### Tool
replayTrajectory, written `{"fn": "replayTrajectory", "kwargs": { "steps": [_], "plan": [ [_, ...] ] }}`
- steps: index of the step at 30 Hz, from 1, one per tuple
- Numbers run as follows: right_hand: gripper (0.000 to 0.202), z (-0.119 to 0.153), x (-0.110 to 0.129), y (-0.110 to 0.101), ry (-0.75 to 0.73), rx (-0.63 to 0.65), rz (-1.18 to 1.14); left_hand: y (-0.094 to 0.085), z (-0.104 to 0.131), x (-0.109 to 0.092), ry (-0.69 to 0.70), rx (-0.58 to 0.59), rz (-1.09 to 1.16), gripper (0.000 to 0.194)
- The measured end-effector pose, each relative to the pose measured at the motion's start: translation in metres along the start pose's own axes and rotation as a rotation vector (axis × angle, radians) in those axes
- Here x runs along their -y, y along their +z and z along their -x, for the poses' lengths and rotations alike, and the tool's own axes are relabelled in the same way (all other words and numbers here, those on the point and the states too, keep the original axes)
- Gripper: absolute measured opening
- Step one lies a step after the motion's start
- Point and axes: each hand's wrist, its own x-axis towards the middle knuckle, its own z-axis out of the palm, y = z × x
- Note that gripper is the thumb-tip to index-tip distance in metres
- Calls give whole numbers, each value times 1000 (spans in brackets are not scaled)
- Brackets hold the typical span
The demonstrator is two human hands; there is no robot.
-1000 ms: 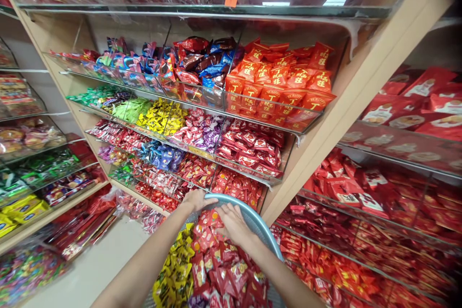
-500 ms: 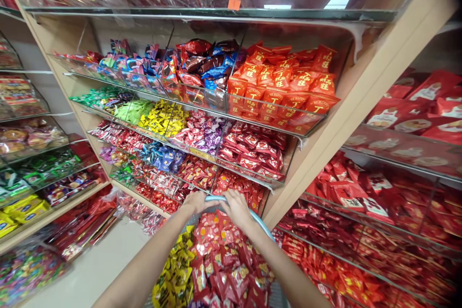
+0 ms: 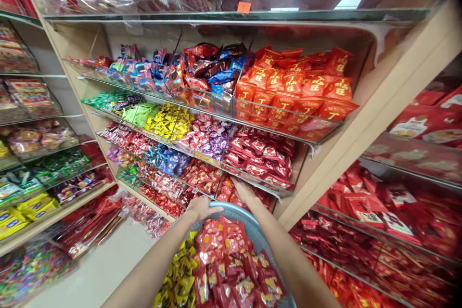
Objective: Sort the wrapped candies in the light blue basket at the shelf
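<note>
My left hand (image 3: 199, 208) is closed on the far rim of a blue-grey plastic basket (image 3: 258, 224), thumb lying along the edge. Inside the basket are yellow-wrapped candies (image 3: 176, 274) on the left and red candy packets (image 3: 231, 269) in the middle and right. Beyond the rim, my right hand (image 3: 246, 193) reaches into the lowest shelf bin at the red-wrapped candies (image 3: 225, 188). Its fingers are partly hidden by the shelf edge and blurred, so whether they hold anything is unclear.
Slanted shelves with clear fronts rise ahead, holding yellow candies (image 3: 168, 120), dark red packets (image 3: 260, 154) and orange-red bags (image 3: 288, 89). A wooden upright (image 3: 355, 139) stands to the right. More shelves flank both sides; pale floor (image 3: 119, 255) shows at lower left.
My right hand has left the basket rim and moved forward into the lowest bin. My left hand stays on the rim. The view has shifted slightly.
</note>
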Motion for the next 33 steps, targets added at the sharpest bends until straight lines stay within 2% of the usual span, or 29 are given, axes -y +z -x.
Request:
{"fn": "replayTrajectory", "kwargs": {
  "steps": [4,10,13,21,28,33],
  "plan": [
    [63,3,-1,5,-71,73,74,0,0,0,-4,7,17,85],
    [58,0,3,4,-137,117,173,-1,0,-1,-15,9,12,82],
    [49,-2,8,5,-181,140,216,-1,1,-1,-17,10,15,85],
    [41,-4,21,10,-140,175,291,0,2,-1,-21,1,13,86],
    [39,5,17,-11,-87,129,246,1,1,1,-26,7,-4,86],
    [39,31,15,-36,-79,63,183,4,-1,4,-13,-7,2,84]
  ]
}}
